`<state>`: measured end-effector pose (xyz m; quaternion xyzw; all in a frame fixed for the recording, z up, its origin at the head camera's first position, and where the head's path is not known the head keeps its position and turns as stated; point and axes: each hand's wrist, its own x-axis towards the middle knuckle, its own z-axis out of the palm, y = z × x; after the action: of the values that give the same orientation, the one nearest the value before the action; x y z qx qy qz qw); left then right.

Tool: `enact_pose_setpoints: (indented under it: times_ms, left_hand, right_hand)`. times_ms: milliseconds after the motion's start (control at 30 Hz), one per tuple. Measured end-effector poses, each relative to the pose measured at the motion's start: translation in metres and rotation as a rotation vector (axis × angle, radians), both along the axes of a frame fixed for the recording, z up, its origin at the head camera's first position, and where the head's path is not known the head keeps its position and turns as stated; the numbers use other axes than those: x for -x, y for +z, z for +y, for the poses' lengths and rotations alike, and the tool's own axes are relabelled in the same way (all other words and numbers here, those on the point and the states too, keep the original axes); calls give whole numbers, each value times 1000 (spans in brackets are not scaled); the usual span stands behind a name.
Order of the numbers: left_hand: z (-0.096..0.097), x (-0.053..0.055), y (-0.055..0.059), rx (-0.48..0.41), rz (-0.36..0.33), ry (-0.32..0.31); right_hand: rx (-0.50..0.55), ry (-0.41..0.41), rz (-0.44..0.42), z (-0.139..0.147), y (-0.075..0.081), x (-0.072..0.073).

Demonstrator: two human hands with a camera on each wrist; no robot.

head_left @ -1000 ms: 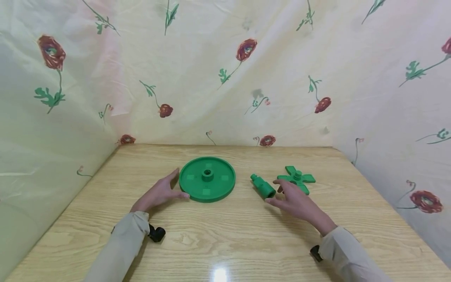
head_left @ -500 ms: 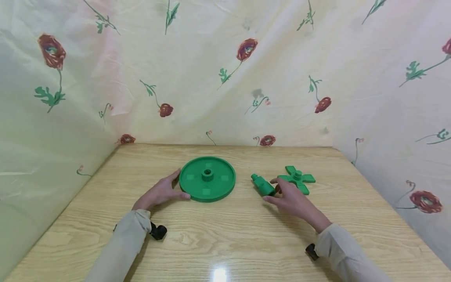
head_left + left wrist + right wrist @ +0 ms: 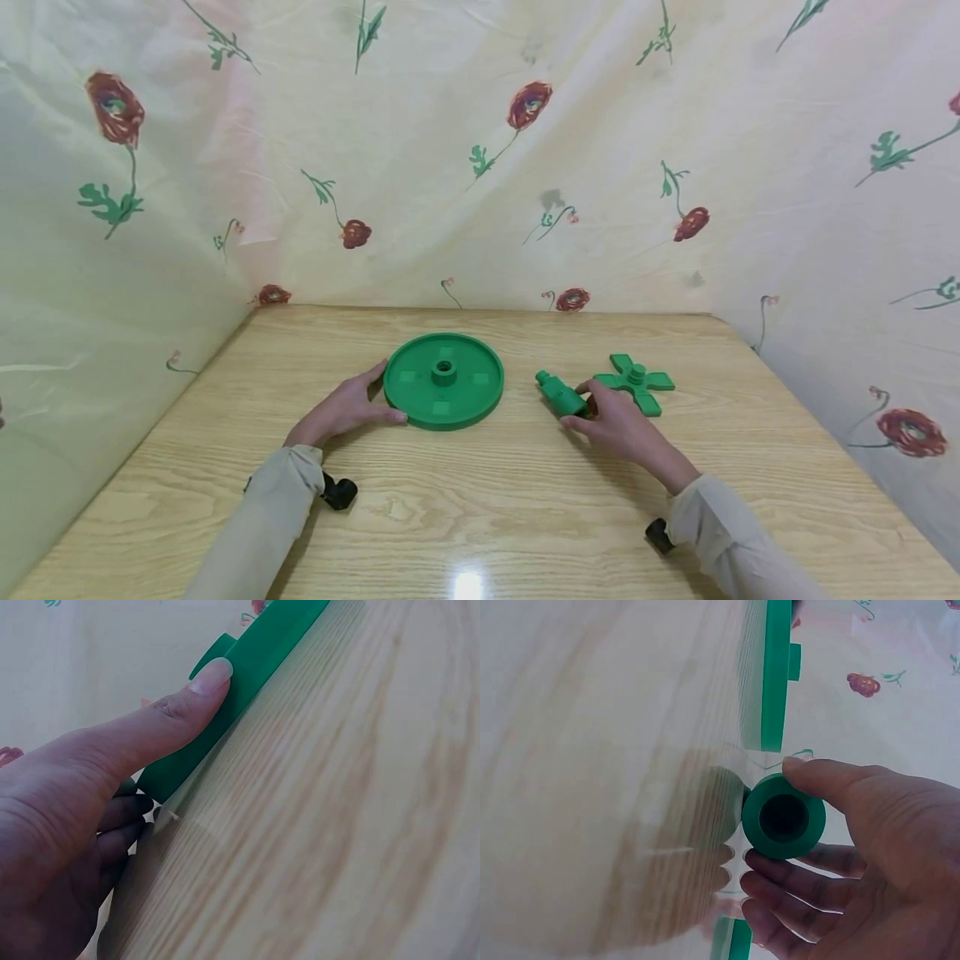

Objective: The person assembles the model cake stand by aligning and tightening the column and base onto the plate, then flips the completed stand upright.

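Observation:
A round green disc (image 3: 412, 400) with a raised rim and a central hollow boss lies flat on the table. My left hand (image 3: 347, 410) grips its left edge, the thumb on the near rim and the forefinger farther round. In the left wrist view the thumb (image 3: 169, 724) rests against the rim's side. Right of the disc, a green stepped cylinder (image 3: 557, 393) with a narrow neck lies on its side. My right hand (image 3: 618, 423) holds its wide end between thumb and fingers. In the right wrist view, that end's round hollow (image 3: 784, 817) faces the camera.
A green cross-shaped piece (image 3: 647, 382) with a central peg lies just beyond my right hand. Flower-patterned cloth (image 3: 480, 167) hangs behind and along both sides of the wooden table (image 3: 420, 533). Black wrist cameras (image 3: 339, 493) sit under the sleeves.
My right hand has moved slightly left, and its thumb and fingers have come in around the cylinder's wide end. The left hand has stayed at the disc's rim, almost still.

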<state>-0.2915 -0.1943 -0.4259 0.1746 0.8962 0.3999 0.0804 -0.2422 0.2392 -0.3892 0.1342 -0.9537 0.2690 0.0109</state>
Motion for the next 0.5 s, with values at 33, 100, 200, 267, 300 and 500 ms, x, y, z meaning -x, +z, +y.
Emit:
enact_pose_setpoints:
  times_ms: [33, 100, 200, 267, 300, 500]
  left_hand:
    - [0, 0, 0, 2, -4, 3]
    - [0, 0, 0, 3, -4, 3]
    - [-1, 1, -1, -3, -1, 2]
    - [-1, 1, -1, -8, 3, 2]
    - [-1, 1, -1, -12, 4, 2]
    - [-2, 1, -1, -23, 11, -3]
  right_hand:
    - [2, 0, 2, 0, 0, 0]
    - [6, -2, 9, 0, 0, 0]
    - [8, -1, 25, -1, 1, -1]
    - [10, -2, 39, -1, 1, -1]
    - [9, -1, 46, -1, 1, -1]
    - [22, -10, 77, -1, 3, -2]
